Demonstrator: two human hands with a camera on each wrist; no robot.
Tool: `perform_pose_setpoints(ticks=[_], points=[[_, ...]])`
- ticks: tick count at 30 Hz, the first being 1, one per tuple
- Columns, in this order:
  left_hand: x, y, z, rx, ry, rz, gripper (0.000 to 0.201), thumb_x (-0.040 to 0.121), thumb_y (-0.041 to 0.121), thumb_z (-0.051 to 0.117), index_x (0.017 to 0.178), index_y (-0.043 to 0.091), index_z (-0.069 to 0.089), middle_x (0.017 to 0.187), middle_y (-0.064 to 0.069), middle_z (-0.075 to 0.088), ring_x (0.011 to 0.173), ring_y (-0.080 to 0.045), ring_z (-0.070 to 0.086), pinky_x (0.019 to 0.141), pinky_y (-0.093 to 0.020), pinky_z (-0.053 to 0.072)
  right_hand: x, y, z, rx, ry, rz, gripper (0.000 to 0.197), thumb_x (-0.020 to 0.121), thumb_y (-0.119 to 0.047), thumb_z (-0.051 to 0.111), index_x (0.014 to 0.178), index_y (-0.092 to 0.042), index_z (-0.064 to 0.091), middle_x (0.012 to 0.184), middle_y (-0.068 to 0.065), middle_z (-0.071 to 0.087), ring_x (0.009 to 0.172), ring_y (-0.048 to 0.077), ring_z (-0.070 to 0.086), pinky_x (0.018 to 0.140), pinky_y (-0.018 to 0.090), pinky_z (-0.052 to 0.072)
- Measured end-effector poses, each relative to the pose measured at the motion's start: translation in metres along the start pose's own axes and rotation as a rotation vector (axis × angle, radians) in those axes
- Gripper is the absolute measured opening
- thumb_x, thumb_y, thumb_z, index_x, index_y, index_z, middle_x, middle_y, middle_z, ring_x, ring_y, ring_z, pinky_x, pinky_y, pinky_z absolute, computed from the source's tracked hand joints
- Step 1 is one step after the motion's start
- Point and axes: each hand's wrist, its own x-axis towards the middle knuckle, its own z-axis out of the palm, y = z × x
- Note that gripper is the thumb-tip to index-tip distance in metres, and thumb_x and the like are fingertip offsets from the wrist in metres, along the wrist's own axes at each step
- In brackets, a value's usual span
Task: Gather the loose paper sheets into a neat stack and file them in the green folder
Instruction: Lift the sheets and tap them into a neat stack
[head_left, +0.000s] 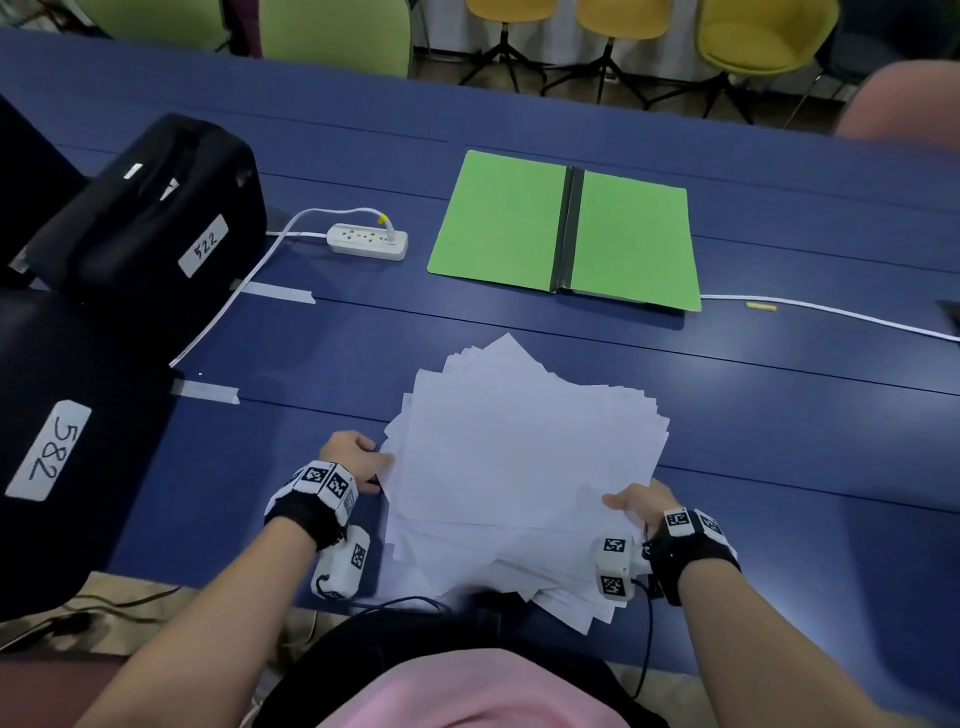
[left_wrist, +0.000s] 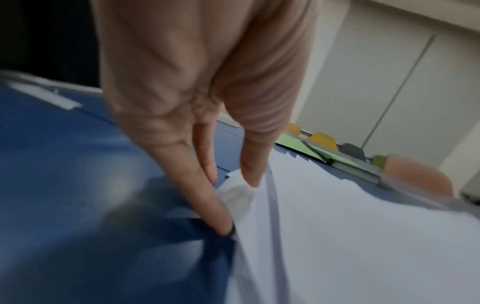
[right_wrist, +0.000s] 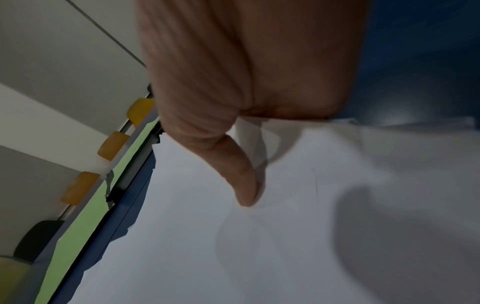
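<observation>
— What's nearest to you?

— The paper sheets (head_left: 519, 467), a fanned, skewed heap on the blue bench (head_left: 779, 426), with its near corners hanging over the bench edge. The left hand (head_left: 350, 457) is at the left side of the heap, fingers (left_wrist: 207, 195) long and nearly straight, tips against the paper edges, thumb on top; it is steadying more than clamping. The right hand (head_left: 636, 501) is at the heap's near right corner, thumb (right_wrist: 241, 181) pressed flat on the top sheet. Its other fingers are hidden under the paper, so I take it for a pinch but can't be certain.

— And beyond the heap?

— The green folder (head_left: 566, 231) lies open and flat, well apart from the sheets. Left of the folder sits a white power strip (head_left: 368, 240), and further left a black bag (head_left: 156, 208).

— What might go wrong?

— The overhanging sheets could slide to the floor if the heap is squeezed unevenly. Pushing the sides together too hard would likely buckle the top pages rather than square them.
</observation>
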Motion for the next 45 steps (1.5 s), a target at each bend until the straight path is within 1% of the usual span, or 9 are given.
perform_pose_setpoints(ticks=[3, 8, 12, 16, 26, 28, 31, 36, 45], points=[[0.005, -0.004, 0.002, -0.106, -0.069, -0.078, 0.029, 0.073, -0.008, 0.073, 0.086, 0.007, 0.053, 0.098, -0.015, 0.059, 0.090, -0.035, 0.063, 0.068, -0.044, 0.057, 0.001, 0.001, -0.004, -0.019, -0.050, -0.004, 0.050, 0.081, -0.003, 0.067, 0.128, -0.002, 0.050, 0.114, 0.007, 0.055, 0.102, 0.026, 0.051, 0.089, 0.033, 0.041], [0.021, -0.006, -0.005, -0.088, 0.089, -0.006, 0.020, 0.072, -0.001, 0.074, 0.064, 0.010, 0.060, 0.066, -0.009, 0.060, 0.064, -0.023, 0.057, 0.075, -0.041, 0.059, 0.003, 0.007, 0.003, 0.268, -0.106, -0.020, 0.045, 0.076, -0.006, 0.074, 0.119, -0.002, 0.059, 0.110, 0.015, 0.069, 0.098, 0.035, 0.067, 0.091, 0.053, 0.050], [0.034, 0.003, -0.013, 0.021, 0.252, 0.136, 0.023, 0.078, 0.003, 0.065, 0.059, 0.009, 0.054, 0.065, -0.010, 0.053, 0.064, -0.024, 0.049, 0.067, -0.023, 0.049, 0.000, 0.006, 0.012, 0.089, -0.041, -0.093, 0.044, 0.082, -0.004, 0.070, 0.118, 0.006, 0.048, 0.115, 0.012, 0.062, 0.104, 0.030, 0.059, 0.098, 0.044, 0.046], [0.045, 0.011, -0.019, 0.057, 0.368, 0.250, 0.016, 0.082, 0.000, 0.060, 0.068, 0.006, 0.053, 0.069, -0.012, 0.047, 0.070, -0.025, 0.041, 0.067, -0.025, 0.035, 0.004, 0.001, 0.001, -0.006, -0.117, -0.144, 0.044, 0.084, 0.002, 0.063, 0.126, 0.000, 0.049, 0.125, 0.006, 0.059, 0.114, 0.025, 0.054, 0.105, 0.037, 0.039], [0.053, 0.024, 0.026, 0.185, 0.075, 0.403, 0.023, 0.080, 0.007, 0.054, 0.061, 0.012, 0.043, 0.061, -0.004, 0.029, 0.066, -0.019, 0.023, 0.056, -0.027, 0.021, -0.005, -0.012, 0.013, -0.022, -0.232, -0.205, 0.045, 0.082, -0.017, 0.072, 0.122, -0.013, 0.054, 0.110, -0.002, 0.059, 0.104, 0.018, 0.052, 0.093, 0.028, 0.037], [0.049, 0.037, 0.030, 0.230, 0.053, 0.411, 0.018, 0.082, 0.007, 0.052, 0.066, 0.015, 0.053, 0.063, -0.005, 0.039, 0.064, -0.022, 0.031, 0.057, -0.025, 0.029, -0.001, -0.007, 0.013, -0.009, -0.234, -0.189, 0.057, 0.077, -0.023, 0.077, 0.127, -0.010, 0.054, 0.121, 0.000, 0.061, 0.108, 0.020, 0.054, 0.095, 0.031, 0.038], [0.050, 0.055, 0.031, 0.247, 0.012, 0.425, 0.030, 0.078, 0.002, 0.048, 0.092, 0.023, 0.065, 0.099, -0.003, 0.060, 0.090, -0.025, 0.060, 0.086, -0.031, 0.050, -0.001, -0.004, 0.010, 0.064, -0.265, -0.165, 0.053, 0.076, -0.016, 0.078, 0.124, -0.012, 0.056, 0.118, 0.002, 0.063, 0.109, 0.023, 0.055, 0.093, 0.033, 0.039], [0.035, 0.092, 0.056, 0.472, -0.059, 0.589, 0.055, 0.079, 0.002, 0.042, 0.126, 0.028, 0.055, 0.135, -0.001, 0.042, 0.123, -0.026, 0.042, 0.103, -0.036, 0.028, -0.010, -0.015, 0.008, 0.136, -0.355, -0.216, 0.037, 0.078, 0.009, 0.068, 0.105, -0.015, 0.062, 0.112, 0.010, 0.068, 0.097, 0.023, 0.063, 0.091, 0.036, 0.048], [0.034, 0.111, 0.049, 0.602, -0.086, 0.594, 0.021, 0.087, 0.021, 0.052, 0.083, 0.031, 0.070, 0.102, 0.001, 0.072, 0.108, -0.027, 0.057, 0.098, -0.037, 0.032, -0.009, -0.001, 0.001, 0.114, -0.315, -0.127, 0.044, 0.079, 0.003, 0.069, 0.121, -0.004, 0.058, 0.108, 0.008, 0.068, 0.107, 0.029, 0.062, 0.101, 0.045, 0.045]])
